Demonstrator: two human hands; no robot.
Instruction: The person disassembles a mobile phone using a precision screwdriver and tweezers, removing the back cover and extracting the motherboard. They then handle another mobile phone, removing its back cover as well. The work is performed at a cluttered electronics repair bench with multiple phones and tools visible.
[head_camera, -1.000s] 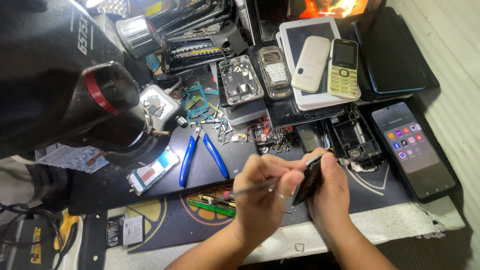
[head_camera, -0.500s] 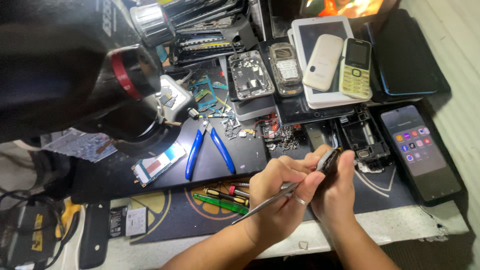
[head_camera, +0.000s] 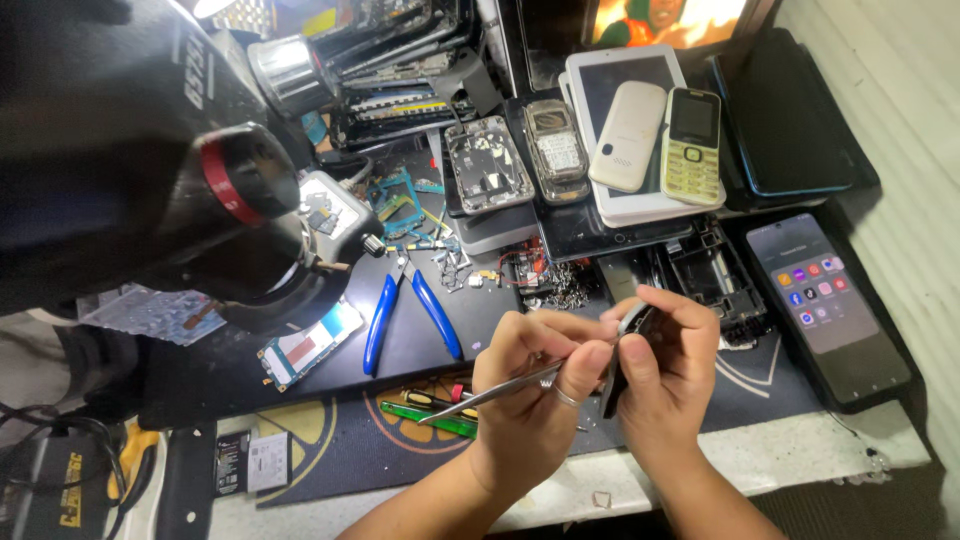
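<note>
Head view: tweezers (head_camera: 490, 392) (left hand (head_camera: 530, 400)) touch right-held phone part (head_camera: 625, 345).

Lit smartphone screen (head_camera: 822, 305) at right on the dark mat: tall dark rectangle with rows of small coloured round icons. Bright orange-and-green monitor screen (head_camera: 665, 20) at top edge. Dark blank screens on white tablet (head_camera: 620, 85) and pale yellow keypad phone (head_camera: 692, 145) beside it. Small loose display (head_camera: 310, 345), white with blue and red edging, left of centre. White square label (head_camera: 267, 462) at lower left.
</note>
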